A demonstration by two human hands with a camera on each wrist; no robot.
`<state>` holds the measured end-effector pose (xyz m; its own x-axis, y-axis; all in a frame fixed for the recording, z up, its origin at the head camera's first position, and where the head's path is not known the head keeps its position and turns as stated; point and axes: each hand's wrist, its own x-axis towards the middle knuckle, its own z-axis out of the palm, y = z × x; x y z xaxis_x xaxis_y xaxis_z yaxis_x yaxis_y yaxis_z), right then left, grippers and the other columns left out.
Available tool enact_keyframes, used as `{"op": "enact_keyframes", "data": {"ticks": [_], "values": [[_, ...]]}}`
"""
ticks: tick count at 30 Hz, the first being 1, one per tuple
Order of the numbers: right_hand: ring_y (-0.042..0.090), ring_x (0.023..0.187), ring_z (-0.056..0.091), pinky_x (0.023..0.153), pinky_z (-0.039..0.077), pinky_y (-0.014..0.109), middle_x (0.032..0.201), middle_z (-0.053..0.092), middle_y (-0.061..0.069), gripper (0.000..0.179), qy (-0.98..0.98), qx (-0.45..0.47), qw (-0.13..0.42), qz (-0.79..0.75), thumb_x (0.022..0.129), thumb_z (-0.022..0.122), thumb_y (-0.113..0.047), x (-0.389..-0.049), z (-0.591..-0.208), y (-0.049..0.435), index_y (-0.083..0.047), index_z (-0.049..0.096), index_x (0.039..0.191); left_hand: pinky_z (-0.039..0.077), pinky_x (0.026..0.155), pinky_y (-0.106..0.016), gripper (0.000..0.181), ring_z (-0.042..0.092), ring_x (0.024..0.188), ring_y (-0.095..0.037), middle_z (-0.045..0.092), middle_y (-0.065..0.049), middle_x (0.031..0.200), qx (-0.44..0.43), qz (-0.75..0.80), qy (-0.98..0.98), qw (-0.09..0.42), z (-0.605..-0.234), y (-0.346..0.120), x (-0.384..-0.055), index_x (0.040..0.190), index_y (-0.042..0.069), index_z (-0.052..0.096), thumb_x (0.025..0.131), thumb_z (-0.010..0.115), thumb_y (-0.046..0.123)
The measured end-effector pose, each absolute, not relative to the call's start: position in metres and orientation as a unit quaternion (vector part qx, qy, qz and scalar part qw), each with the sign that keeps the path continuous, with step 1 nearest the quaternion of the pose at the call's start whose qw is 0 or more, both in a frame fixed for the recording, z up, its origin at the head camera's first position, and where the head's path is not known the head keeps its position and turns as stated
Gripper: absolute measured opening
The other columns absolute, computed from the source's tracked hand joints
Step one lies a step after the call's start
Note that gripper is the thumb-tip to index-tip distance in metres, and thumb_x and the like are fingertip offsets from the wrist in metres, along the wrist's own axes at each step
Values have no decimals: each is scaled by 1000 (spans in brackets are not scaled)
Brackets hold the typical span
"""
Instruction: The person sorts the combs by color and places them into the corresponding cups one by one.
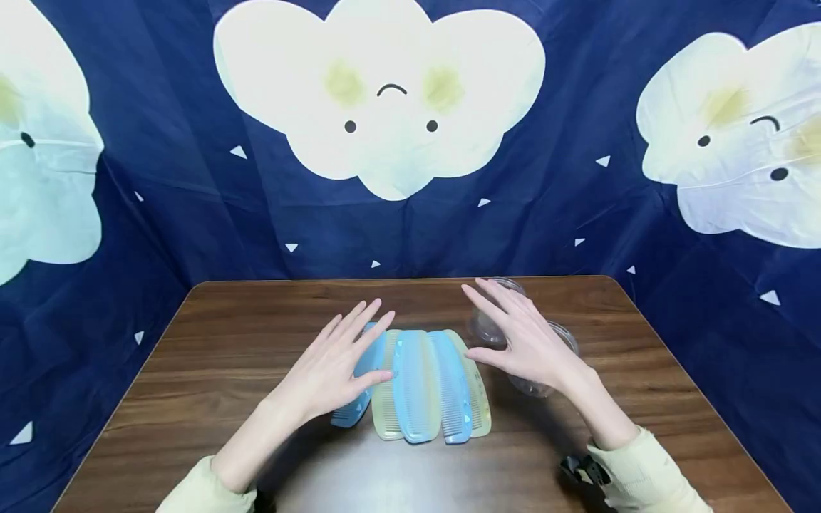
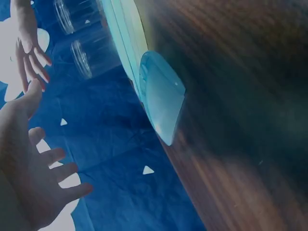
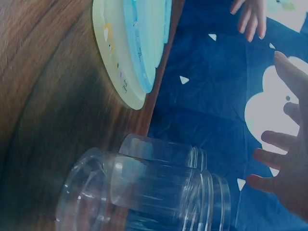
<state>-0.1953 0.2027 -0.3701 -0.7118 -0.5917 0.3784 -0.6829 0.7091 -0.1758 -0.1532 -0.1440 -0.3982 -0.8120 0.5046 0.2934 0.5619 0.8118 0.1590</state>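
Several blue and pale yellow-green combs (image 1: pixel 417 388) lie side by side, partly overlapping, in the middle of the table. The leftmost blue comb (image 2: pixel 163 98) is partly hidden by my left hand (image 1: pixel 336 363) in the head view. That hand hovers over the left end of the row, fingers spread, holding nothing. My right hand (image 1: pixel 529 342) is held above the right side, fingers straight and apart, also holding nothing. Beneath and behind it stand two clear plastic jars (image 1: pixel 490 329), (image 3: pixel 159 185), which it partly covers in the head view.
The wooden table (image 1: pixel 244 342) has its far edge against a dark blue cloth (image 1: pixel 192 214) with white clouds and small triangles. A dark strap or device (image 1: pixel 584 470) sits at the right wrist, by the pale sleeve (image 1: pixel 648 474).
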Motion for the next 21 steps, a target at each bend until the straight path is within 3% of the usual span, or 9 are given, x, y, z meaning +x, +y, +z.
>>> {"op": "enact_keyframes", "data": {"ticks": [14, 21], "values": [[35, 150, 40, 114, 34, 63, 166, 37, 3, 103, -921, 268, 186, 212, 78, 87, -46, -179, -383, 231, -30, 31, 162, 30, 124, -58, 84, 18, 162, -23, 15, 5, 174, -241, -166, -952, 96, -413, -145, -146, 165, 35, 16, 97, 58, 63], [39, 147, 41, 108, 37, 67, 164, 40, 9, 102, -936, 212, 171, 223, 78, 86, -51, -172, -388, 246, -32, 31, 162, 37, 118, -61, 85, 27, 159, -29, 19, 1, 173, -223, -186, -952, 92, -418, -150, -143, 164, 37, 17, 96, 62, 60]]}}
